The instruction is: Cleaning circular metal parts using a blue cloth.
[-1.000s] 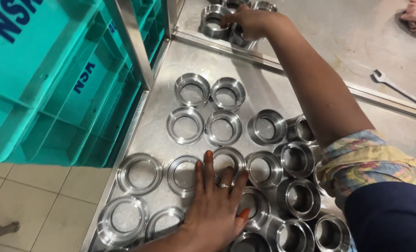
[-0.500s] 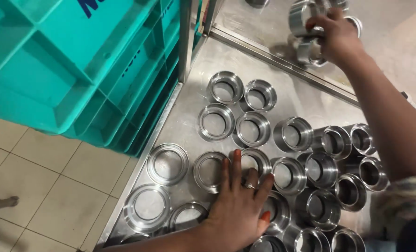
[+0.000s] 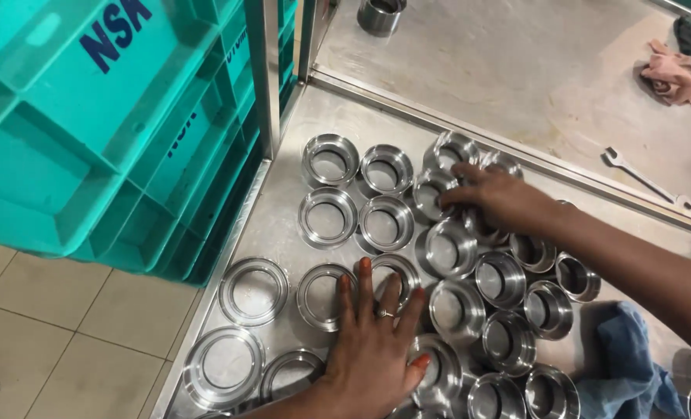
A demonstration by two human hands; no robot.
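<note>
Many shiny metal rings [image 3: 382, 223] stand in rows on a steel tray [image 3: 283, 225]. My left hand [image 3: 372, 349] lies flat with its fingers spread on the rings at the near middle, its fingertips on one ring [image 3: 392, 273]. My right hand [image 3: 504, 200] reaches in from the right. It sits over the far right of the cluster, with its fingers closed around a couple of rings [image 3: 458, 149]. Flatter, wider rings [image 3: 254, 289] lie at the tray's left edge.
Teal plastic crates [image 3: 89, 116] are stacked at the left, beside a metal post [image 3: 264, 70]. Beyond the tray is a grey table with a wrench [image 3: 644, 178], a pink rag [image 3: 671, 74] and a metal sleeve [image 3: 380, 14]. A blue cloth [image 3: 625, 365] lies at the near right.
My right hand has come back from the far table with rings and now rests at the cluster's far right. My left hand has stayed on the near rings.
</note>
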